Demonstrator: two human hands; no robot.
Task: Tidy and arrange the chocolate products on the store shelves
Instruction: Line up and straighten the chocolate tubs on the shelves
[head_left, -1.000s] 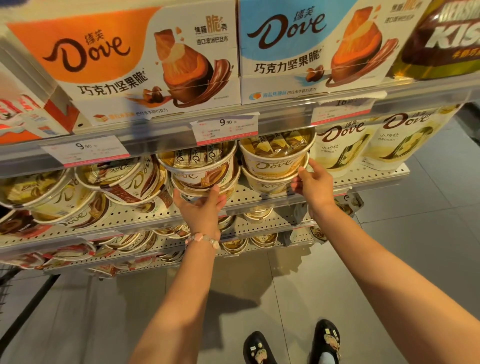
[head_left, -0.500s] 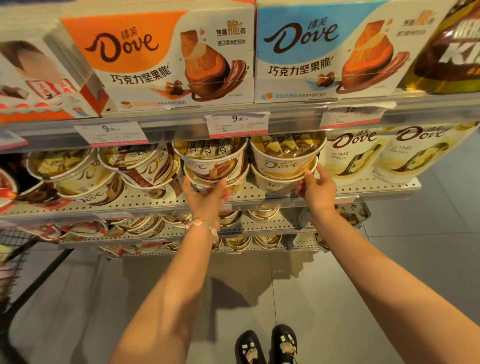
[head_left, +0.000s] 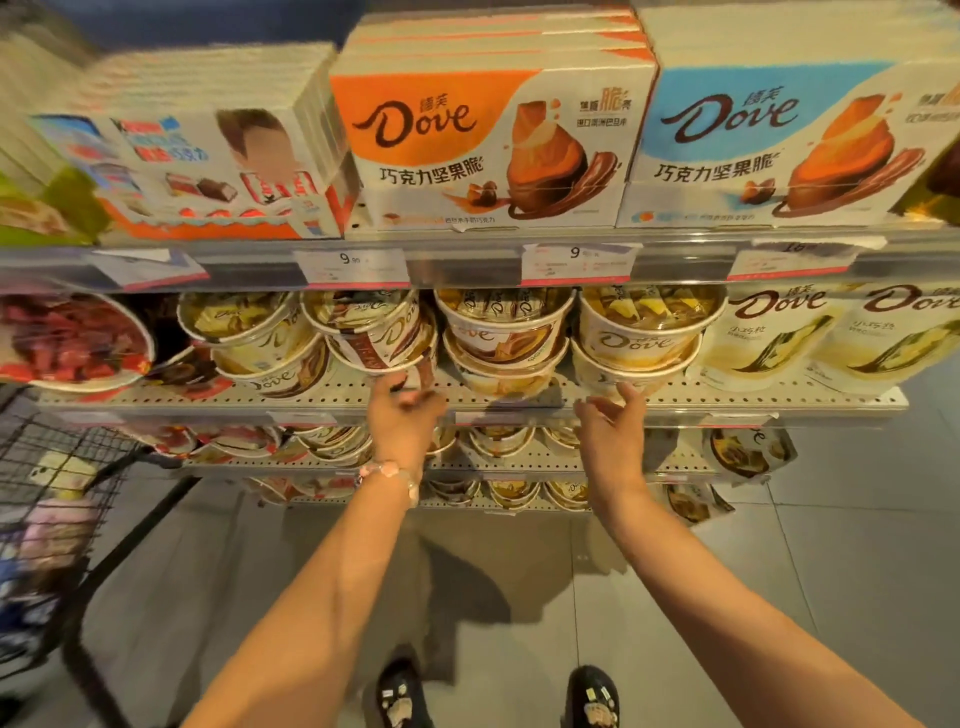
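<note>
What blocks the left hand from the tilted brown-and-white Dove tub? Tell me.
Nothing visible does. The left hand is already at the bottom front edge of the tilted Dove tub, its fingers touching it from below, with open space in front of the shelf.

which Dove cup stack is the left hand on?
The second stack from the left, brown-and-white cups. The left hand touches its bottom cup; the right hand is under the rightmost yellow stack.

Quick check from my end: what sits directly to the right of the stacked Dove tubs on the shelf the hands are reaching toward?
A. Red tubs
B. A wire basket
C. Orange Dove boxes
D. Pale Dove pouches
D: pale Dove pouches stand right of the tubs, by the right hand.
</note>
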